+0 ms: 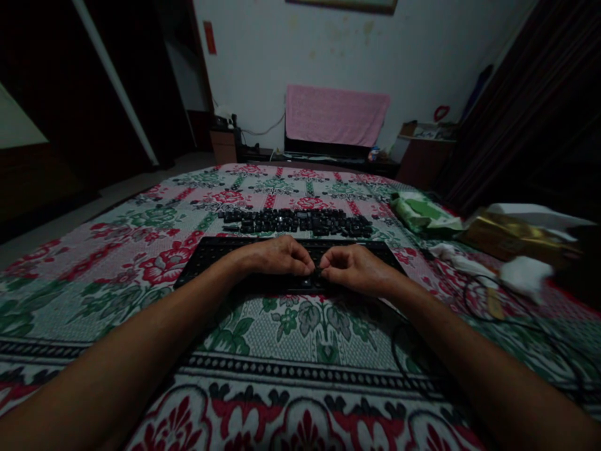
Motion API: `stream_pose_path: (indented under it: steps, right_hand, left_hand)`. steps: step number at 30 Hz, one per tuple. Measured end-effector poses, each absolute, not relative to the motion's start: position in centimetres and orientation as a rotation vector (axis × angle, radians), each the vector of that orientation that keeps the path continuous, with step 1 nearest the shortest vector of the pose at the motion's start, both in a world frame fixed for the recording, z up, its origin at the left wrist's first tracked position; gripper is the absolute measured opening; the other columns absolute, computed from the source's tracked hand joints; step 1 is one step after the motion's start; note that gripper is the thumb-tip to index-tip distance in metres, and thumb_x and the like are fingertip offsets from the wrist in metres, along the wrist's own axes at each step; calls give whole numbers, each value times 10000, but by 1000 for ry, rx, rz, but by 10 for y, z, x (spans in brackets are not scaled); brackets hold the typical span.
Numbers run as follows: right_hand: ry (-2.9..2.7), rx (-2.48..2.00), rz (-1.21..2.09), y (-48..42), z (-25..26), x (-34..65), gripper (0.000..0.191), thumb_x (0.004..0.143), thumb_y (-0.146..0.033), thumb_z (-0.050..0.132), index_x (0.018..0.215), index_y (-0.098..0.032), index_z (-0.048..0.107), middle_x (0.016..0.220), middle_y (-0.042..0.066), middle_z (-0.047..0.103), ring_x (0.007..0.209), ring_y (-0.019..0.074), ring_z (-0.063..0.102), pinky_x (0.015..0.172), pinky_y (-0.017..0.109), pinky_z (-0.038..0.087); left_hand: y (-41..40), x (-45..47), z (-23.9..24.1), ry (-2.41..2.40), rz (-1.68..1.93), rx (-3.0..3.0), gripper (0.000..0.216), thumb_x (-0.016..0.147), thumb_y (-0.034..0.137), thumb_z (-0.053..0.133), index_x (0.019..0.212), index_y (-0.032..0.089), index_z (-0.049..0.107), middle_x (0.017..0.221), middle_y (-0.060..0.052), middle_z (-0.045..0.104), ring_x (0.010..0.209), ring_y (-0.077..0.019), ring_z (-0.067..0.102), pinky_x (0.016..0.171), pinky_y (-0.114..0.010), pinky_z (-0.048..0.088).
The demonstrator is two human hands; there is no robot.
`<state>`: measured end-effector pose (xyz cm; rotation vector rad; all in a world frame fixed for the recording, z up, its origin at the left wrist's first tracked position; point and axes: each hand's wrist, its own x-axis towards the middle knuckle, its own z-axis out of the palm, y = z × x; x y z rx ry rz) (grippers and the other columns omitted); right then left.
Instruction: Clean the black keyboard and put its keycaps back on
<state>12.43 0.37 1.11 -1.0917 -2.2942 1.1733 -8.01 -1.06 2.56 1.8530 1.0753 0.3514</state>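
A black keyboard (206,258) lies flat on the patterned bedspread, with most of its keycaps off and rows of holes showing. Over its middle, my left hand (279,257) and my right hand (357,268) meet with their fingertips pinched. Between them is a small dark piece (318,272), which looks like a keycap; its details are lost in the dim light. Just behind the keyboard, a long spread of loose black keycaps (300,221) lies on the cloth. My fingers and wrists hide parts of the keyboard's middle and front.
The floral bedspread (310,326) covers the whole bed. To the right lie a green packet (422,213), a gold tissue box (516,235), crumpled white tissue (526,275) and a looping black cable (521,322). Against the far wall, a pink cloth (335,114) drapes over a dark screen.
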Motion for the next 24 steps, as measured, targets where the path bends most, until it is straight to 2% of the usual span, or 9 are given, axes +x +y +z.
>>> stream_pose_path:
  steps: [14,24]
  right_hand:
    - [-2149,-1096,1153,3,8,121,218,689,-328,578,816,-152,555,606,-28,515,506,67,432,464,187,323]
    - [-2281,-881,1135,1,13,122,215,762,-288,520,931,-166,569,698,-15,536,597,81,462,544,198,363]
  left_hand:
    - [-8,-76,21,1160,416,1833,250,670,358,568,730,118,610,541,45,473,483,-53,360,456,-186,268]
    - [-12,-73,25,1189,435,1762,204,683,332,543,692,131,572,520,50,452,437,-48,346,414,-190,234]
